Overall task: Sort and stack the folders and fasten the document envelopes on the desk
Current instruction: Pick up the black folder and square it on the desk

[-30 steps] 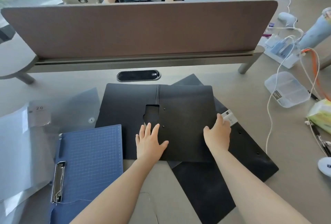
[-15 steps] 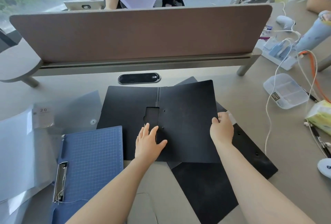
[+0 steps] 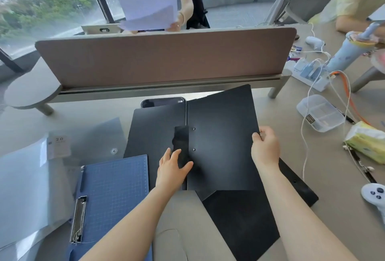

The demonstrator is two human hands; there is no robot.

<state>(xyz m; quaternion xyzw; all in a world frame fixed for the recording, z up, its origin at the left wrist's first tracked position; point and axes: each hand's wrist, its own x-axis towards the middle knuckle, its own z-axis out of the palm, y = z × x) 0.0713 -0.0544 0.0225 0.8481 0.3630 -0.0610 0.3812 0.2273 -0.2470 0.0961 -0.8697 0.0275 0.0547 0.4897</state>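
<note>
An open black folder (image 3: pixel 220 135) lies in front of me on the desk. My right hand (image 3: pixel 265 148) grips the outer edge of its right cover, which is lifted off the desk. My left hand (image 3: pixel 171 169) rests flat with fingers apart on the folder's spine near the clip. A second black folder (image 3: pixel 245 215) lies under it, slanting to the lower right. A blue clipboard (image 3: pixel 112 194) sits to the left. Translucent document envelopes (image 3: pixel 31 177) with a snap button (image 3: pixel 113 151) lie at far left.
A brown divider panel (image 3: pixel 162 60) stands across the desk's far side, with a person holding papers (image 3: pixel 150 4) behind it. To the right are a clear plastic box (image 3: pixel 319 112), white cables, a tissue pack (image 3: pixel 366 143) and a white controller (image 3: pixel 375 195).
My right hand has taken hold of the folder's right cover edge and raised it from lying flat. My left hand stayed pressing near the spine. The view has tilted upward.
</note>
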